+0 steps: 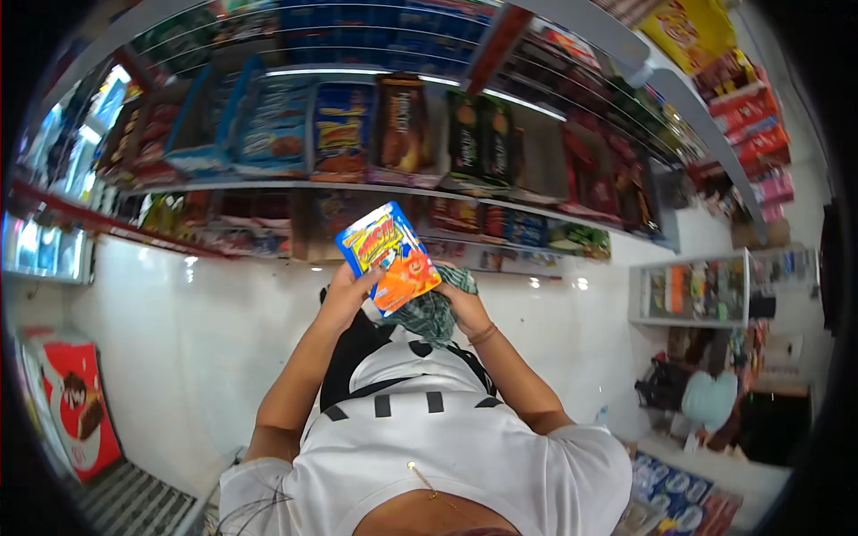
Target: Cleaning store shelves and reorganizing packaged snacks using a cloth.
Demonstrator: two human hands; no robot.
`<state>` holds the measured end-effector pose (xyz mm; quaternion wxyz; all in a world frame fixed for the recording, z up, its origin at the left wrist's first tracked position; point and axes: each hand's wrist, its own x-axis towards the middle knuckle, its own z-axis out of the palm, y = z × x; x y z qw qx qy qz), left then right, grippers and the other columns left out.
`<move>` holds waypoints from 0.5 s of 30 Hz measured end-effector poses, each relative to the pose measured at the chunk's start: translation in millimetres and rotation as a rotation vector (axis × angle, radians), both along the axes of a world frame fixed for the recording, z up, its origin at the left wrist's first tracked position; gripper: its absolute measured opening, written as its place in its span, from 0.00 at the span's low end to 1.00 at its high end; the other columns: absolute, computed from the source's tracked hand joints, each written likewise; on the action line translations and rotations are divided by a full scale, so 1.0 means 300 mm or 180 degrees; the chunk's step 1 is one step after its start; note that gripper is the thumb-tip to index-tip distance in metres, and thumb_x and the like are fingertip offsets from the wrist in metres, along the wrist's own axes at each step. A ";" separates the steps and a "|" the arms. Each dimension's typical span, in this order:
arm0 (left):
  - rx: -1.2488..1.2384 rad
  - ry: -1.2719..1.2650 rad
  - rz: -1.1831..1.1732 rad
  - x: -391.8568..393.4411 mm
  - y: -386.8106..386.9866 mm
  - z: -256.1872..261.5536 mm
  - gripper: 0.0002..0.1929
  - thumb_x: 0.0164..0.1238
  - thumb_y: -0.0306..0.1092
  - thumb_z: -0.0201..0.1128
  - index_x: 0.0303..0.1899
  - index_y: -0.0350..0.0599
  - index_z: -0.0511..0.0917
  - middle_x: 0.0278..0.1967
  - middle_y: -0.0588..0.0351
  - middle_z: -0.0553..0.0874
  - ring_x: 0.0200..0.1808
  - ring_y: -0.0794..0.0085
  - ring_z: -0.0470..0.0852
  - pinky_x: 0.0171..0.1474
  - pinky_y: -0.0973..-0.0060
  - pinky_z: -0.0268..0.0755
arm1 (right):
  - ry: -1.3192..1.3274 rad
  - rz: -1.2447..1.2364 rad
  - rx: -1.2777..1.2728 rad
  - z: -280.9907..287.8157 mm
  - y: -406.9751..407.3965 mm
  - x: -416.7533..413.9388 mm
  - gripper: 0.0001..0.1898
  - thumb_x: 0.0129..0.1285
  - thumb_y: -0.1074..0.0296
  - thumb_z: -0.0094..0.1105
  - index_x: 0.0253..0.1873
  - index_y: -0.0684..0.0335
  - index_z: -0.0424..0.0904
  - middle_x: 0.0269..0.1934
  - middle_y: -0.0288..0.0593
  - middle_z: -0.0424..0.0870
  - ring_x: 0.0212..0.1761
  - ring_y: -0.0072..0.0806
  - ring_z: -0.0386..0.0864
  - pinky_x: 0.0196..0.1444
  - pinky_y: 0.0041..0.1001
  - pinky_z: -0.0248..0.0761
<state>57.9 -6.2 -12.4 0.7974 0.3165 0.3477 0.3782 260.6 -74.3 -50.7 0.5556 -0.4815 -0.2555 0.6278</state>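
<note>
A snack packet (400,280) in blue, yellow and orange is held up in front of my torso, its printed face towards me. My left hand (350,295) grips its left side, the thumb lying over the front. At the packet's lower right edge is my right hand (465,309), which also holds a crumpled green checked cloth (429,320). The cloth hangs below and partly behind the packet. My right fingertips are hidden by the packet and the cloth.
Before me stands a store shelf (389,186) with boxes of wrapped snacks (342,130) and more packets on lower tiers. A red-panelled freezer (74,409) is at the left. To the right are a glass display case (690,287) and a person (710,400) in a pale top.
</note>
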 end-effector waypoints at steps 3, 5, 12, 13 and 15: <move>0.0208 0.0219 -0.0099 0.048 0.001 -0.030 0.16 0.61 0.27 0.63 0.50 0.37 0.73 0.45 0.57 0.81 0.46 0.76 0.79 0.51 0.76 0.70 | 0.0888 0.0201 -0.1076 -0.015 0.021 0.003 0.14 0.65 0.70 0.50 0.53 0.67 0.74 0.48 0.40 0.80 0.47 0.25 0.78 0.52 0.25 0.70; 0.0464 0.0270 -0.0078 0.068 0.013 -0.070 0.16 0.61 0.27 0.63 0.49 0.36 0.73 0.45 0.56 0.82 0.45 0.77 0.79 0.50 0.77 0.70 | 0.0932 0.0332 -0.1232 0.017 0.016 -0.012 0.16 0.63 0.72 0.50 0.55 0.68 0.72 0.49 0.41 0.79 0.49 0.27 0.77 0.54 0.26 0.69; 0.1135 0.0969 0.0683 -0.057 0.143 -0.043 0.15 0.61 0.27 0.63 0.48 0.34 0.74 0.43 0.54 0.82 0.44 0.77 0.79 0.49 0.77 0.71 | 0.0177 0.1785 -0.0583 0.094 0.084 -0.111 0.17 0.56 0.74 0.63 0.51 0.65 0.75 0.46 0.39 0.80 0.47 0.21 0.77 0.50 0.23 0.70; 0.1171 0.1024 0.0775 -0.083 0.183 -0.014 0.16 0.60 0.26 0.63 0.48 0.33 0.73 0.44 0.53 0.82 0.45 0.76 0.79 0.50 0.77 0.71 | 0.0026 0.2137 -0.0084 0.109 0.091 -0.129 0.17 0.56 0.74 0.63 0.51 0.65 0.75 0.44 0.37 0.80 0.46 0.20 0.76 0.50 0.23 0.70; 0.1756 0.1058 0.1047 -0.116 0.278 0.052 0.16 0.60 0.26 0.63 0.48 0.32 0.73 0.44 0.53 0.82 0.45 0.75 0.80 0.51 0.77 0.71 | 0.0186 0.2144 -0.0401 0.127 0.106 -0.174 0.16 0.55 0.75 0.63 0.49 0.65 0.75 0.40 0.34 0.79 0.43 0.19 0.75 0.50 0.21 0.69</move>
